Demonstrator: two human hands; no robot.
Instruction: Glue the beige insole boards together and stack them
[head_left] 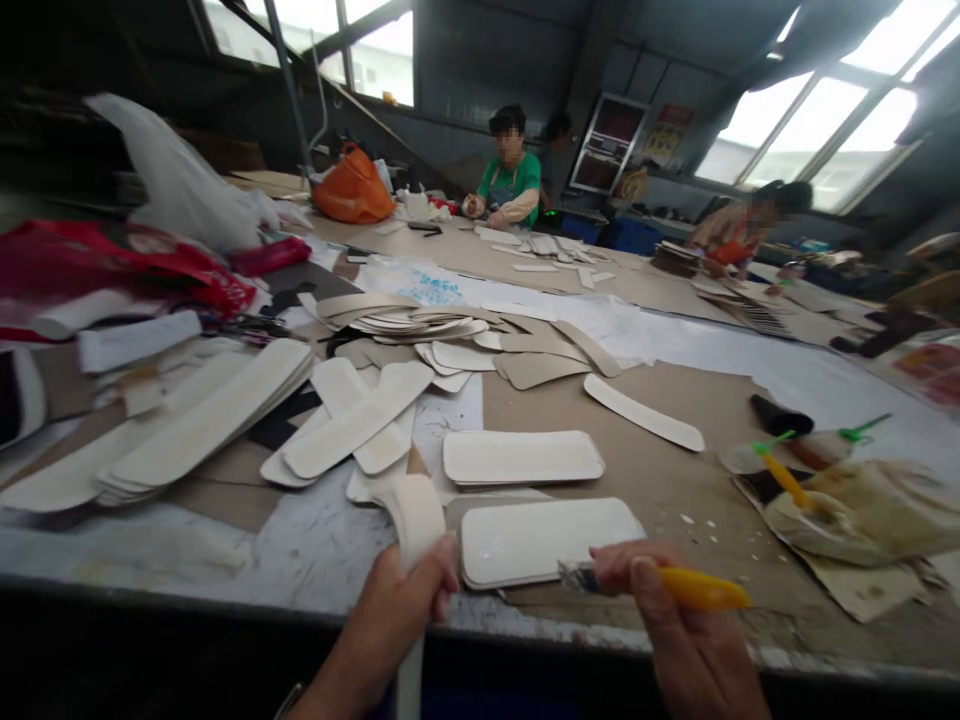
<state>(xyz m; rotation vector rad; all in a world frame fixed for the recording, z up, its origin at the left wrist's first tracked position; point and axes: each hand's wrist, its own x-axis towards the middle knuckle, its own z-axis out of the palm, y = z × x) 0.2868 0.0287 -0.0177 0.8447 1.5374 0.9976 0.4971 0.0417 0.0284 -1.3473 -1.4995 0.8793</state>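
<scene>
Left hand (409, 600) closed round curved white strip (420, 515), perhaps several layered, lower centre, right hand (679, 600) gripping yellow plastic-handled brush (709, 588), lower right, bristles (576, 575) at smooth round-cornered white panel (540, 540).

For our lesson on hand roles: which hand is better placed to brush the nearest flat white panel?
Probably the right hand: it holds the yellow-handled brush close by that white panel, while the left hand grips a white strip.

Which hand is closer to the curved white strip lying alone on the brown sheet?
Right. The right hand, holding a brush, is on the near side of the curved white strip; the left hand is farther off, to the left.
</scene>
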